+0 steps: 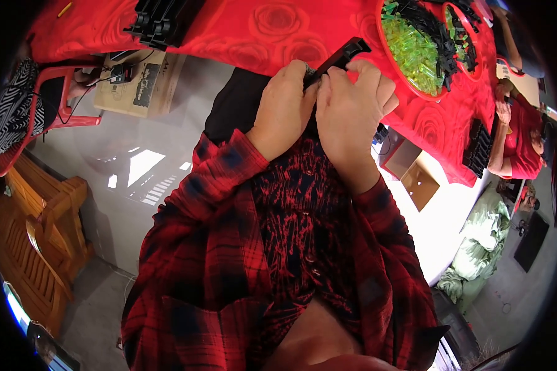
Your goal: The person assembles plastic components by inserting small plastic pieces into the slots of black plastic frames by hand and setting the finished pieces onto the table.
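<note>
A long black plastic bar [345,54] is held over my lap at the near edge of the red-covered table. My left hand [281,111] is closed on its near end, with the fingertips curled along its side. Right beside it, my right hand [351,106] pinches the same bar between thumb and fingers, from above and the right. The far end of the bar sticks out beyond my fingers toward the table. My hands hide its near part, and whether a small piece sits between my fingers I cannot make out.
On the red rose-patterned tablecloth [247,28], a stack of black plastic parts [158,23] lies far left. A red tray [388,60] at right holds yellow-green clear pieces [411,59] and black strips [436,40]. More black parts [477,147] lie near a co-worker in red [523,145].
</note>
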Motion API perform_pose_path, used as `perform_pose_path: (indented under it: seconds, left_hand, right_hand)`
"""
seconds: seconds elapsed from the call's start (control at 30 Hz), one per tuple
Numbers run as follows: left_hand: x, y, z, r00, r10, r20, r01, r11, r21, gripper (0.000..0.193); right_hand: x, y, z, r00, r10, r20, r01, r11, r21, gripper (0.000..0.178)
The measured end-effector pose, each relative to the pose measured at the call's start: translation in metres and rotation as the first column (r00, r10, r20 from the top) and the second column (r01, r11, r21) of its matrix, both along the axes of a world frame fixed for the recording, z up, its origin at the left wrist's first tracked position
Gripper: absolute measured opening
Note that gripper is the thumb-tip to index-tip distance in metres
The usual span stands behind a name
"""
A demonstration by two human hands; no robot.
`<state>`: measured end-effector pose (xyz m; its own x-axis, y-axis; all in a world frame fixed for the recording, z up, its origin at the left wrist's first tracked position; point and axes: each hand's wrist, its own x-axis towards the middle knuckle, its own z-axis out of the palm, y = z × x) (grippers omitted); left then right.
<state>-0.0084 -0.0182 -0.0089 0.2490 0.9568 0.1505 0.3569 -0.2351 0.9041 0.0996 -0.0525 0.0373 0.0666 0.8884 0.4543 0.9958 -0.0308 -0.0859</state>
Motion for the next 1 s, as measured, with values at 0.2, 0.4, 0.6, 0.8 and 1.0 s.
perform_pose_path:
  seconds: [0.2, 0.4, 0.6, 0.8, 1.0]
  left_hand:
    - [-0.002, -0.004, -0.007, 1.000, 0.005, -0.014, -0.005, 1.000, 0.018, 0.019]
    - [-0.002, -0.004, -0.005, 1.000, -0.007, 0.003, 0.007, 0.999, 0.036, 0.020]
    - [0.000, -0.008, -0.007, 0.998, -0.007, 0.057, 0.007, 1.000, 0.000, 0.020]
    - [-0.001, -0.009, -0.004, 0.998, -0.012, 0.055, 0.012, 1.000, 0.000, 0.020]
    - [0.000, -0.011, 0.004, 0.996, -0.040, 0.086, 0.044, 0.998, -0.050, 0.023]
  right_hand:
    - [0.012, 0.004, -0.004, 0.979, 0.050, -0.196, -0.075, 0.989, -0.126, 0.008]
    - [0.013, 0.006, -0.011, 0.946, 0.016, -0.325, -0.052, 0.993, -0.104, 0.007]
    - [0.013, 0.008, -0.013, 0.951, 0.038, -0.306, -0.052, 0.998, -0.039, 0.007]
    - [0.017, 0.007, -0.010, 0.943, 0.065, -0.327, -0.093, 0.993, -0.072, 0.008]
    - [0.019, 0.003, -0.006, 0.925, 0.055, -0.377, -0.074, 0.997, -0.036, 0.011]
